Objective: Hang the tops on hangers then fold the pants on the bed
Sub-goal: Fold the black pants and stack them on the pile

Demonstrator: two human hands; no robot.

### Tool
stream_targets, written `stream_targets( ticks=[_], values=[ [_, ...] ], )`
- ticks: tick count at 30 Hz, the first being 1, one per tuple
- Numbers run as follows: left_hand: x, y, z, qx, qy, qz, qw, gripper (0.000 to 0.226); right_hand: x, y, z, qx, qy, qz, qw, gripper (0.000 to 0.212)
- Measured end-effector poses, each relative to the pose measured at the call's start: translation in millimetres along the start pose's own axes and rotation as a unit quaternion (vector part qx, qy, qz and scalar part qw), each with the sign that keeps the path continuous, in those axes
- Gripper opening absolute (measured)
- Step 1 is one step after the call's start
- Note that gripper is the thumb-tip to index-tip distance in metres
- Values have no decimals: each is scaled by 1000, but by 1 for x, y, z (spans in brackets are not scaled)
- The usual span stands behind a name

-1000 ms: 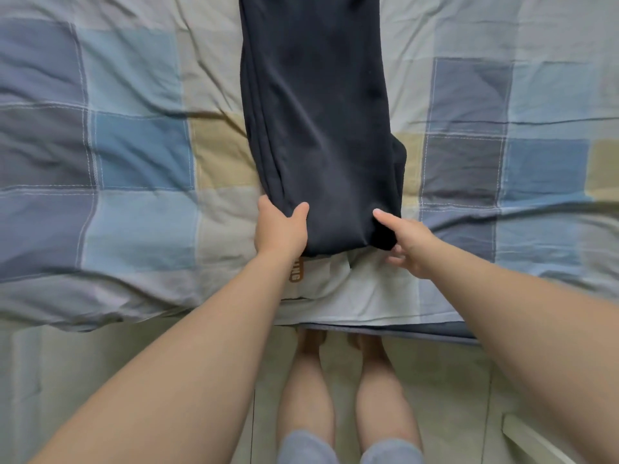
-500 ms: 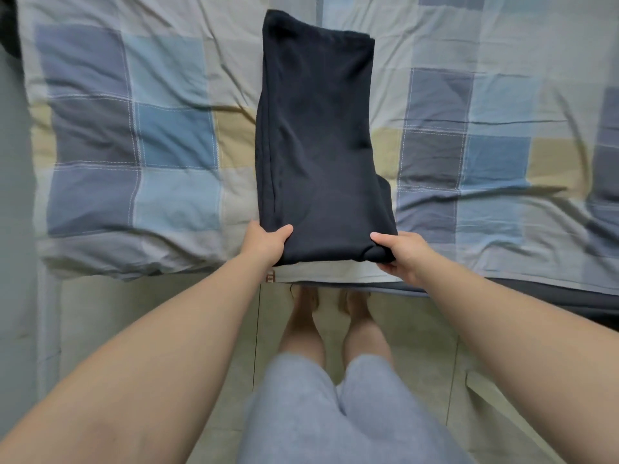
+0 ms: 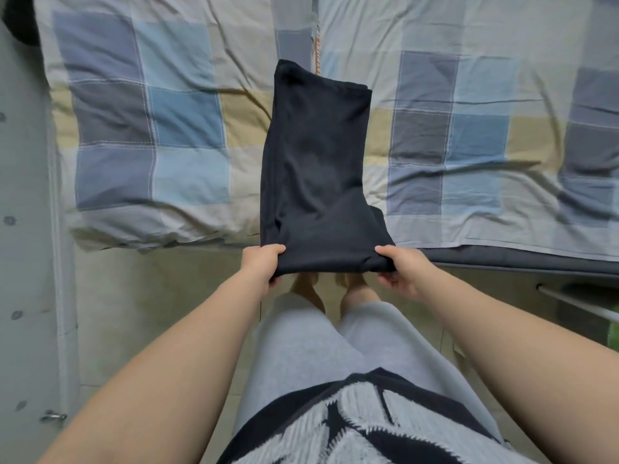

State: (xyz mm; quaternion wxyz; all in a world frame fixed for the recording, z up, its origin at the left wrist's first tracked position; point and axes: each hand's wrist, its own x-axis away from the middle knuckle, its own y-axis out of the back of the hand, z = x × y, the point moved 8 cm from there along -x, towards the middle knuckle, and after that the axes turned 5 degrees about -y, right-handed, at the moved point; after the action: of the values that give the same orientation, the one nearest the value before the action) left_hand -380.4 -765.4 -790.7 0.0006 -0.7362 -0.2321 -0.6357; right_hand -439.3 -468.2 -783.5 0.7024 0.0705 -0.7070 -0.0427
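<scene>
The dark folded pants [image 3: 318,169] lie lengthwise on the bed [image 3: 150,128]. Their far end rests on the quilt well beyond the hands. Their near end reaches out past the bed's edge and is held between the two hands. The left hand [image 3: 259,267] grips the near left corner, thumb on top and fingers curled underneath. The right hand [image 3: 400,274] pinches the near right corner the same way, thumb over the cloth and fingers tucked below. Between the hands the pants hide the bed's edge.

A wrinkled patchwork quilt of blue, grey and pale yellow squares spreads out to both sides of the hands and away beyond them. Just to the right of the right hand, the dark mattress edge [image 3: 519,261] shows under the quilt.

Directly under the hands the person's bare feet [image 3: 308,293] stand on the pale floor [image 3: 167,296], partly covered by their grey-clad legs [image 3: 301,346] and a black-and-white patterned top [image 3: 351,423]. Both forearms cover more of the floor.

Well to the left of the left hand stands a pale panel [image 3: 26,262] dotted with small dark fittings. Off to the right, below the mattress edge, runs a pale rail [image 3: 576,301].
</scene>
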Motion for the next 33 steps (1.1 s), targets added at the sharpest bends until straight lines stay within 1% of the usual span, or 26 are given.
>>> stream_targets(
  ticks=[2,5,7,10,12,15,21,23,25,26,27,28,29,30,31,32,33],
  values=[
    [-4,-2,-21,33,-4,-4,999,35,-2,-2,27,-12,18,-5,1000,19],
    [-10,-10,-66,56,-42,11,998,45,-3,-5,77,-45,64,-19,997,15],
    [-11,-18,-96,72,-52,19,996,40,-3,-6,110,-61,89,-29,994,11],
    [-15,-28,-135,116,-36,30,992,32,-3,-12,156,-74,108,-36,991,4],
    [-21,-35,-164,129,-49,34,990,27,-6,-16,184,-85,119,-38,989,8],
    [-31,-49,-210,130,-91,45,986,19,-14,-21,225,-105,148,-43,982,13],
    [-62,-78,-287,118,-180,43,976,30,-43,-42,301,-134,209,-29,968,22],
    [-79,-91,-305,95,-253,34,962,37,-63,-53,319,-119,231,-23,965,30],
    [-91,-106,-313,17,-363,24,931,55,-86,-66,323,-87,240,-14,967,53],
    [-97,-115,-311,-63,-421,25,905,68,-97,-73,320,-57,247,-12,967,67],
    [-101,-126,-304,-189,-470,17,862,77,-107,-81,315,-7,265,-12,964,77],
    [-107,-135,-293,-339,-501,-9,796,82,-116,-89,308,77,294,-17,953,83],
    [-113,-144,-280,-466,-515,-37,719,83,-125,-98,298,192,319,-33,927,84],
    [-120,-150,-269,-544,-520,-50,657,82,-136,-104,284,312,329,-57,890,84],
    [-125,-154,-261,-582,-517,-52,626,81,-145,-107,269,406,328,-78,849,84],
    [-130,-156,-258,-593,-512,-46,620,81,-154,-108,257,454,320,-79,828,84],
    [-135,-156,-258,-592,-506,-35,626,81,-160,-107,248,463,311,-67,827,84]
  ],
)
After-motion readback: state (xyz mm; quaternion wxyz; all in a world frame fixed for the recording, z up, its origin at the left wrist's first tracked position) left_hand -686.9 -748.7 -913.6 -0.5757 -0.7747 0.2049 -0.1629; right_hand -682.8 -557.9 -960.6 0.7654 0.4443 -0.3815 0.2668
